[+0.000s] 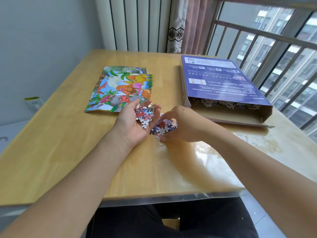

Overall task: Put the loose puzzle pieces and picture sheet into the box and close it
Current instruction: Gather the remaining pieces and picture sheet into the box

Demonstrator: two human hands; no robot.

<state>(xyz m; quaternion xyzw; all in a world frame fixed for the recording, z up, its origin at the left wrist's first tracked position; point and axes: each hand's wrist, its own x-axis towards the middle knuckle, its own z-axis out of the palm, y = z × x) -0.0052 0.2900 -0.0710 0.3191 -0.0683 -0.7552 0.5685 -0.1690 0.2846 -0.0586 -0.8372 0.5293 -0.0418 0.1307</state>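
Right hand [178,124] curls over a clump of puzzle pieces [163,127] on the table [68,152] | left hand [135,121], palm up at 9 o'clock, cups more pieces [145,115] | purple box [221,83] at 1 o'clock, end open, pieces inside | picture sheet [120,88] at 11 o'clock, flat.

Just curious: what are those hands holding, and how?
Puzzle pieces lie in the left hand's cupped palm; the right hand pinches another clump by its edges.

A wooden bench [68,152] stands by a pale wall [42,40], a striped curtain [137,23] and a barred window [274,48], probably daylit.
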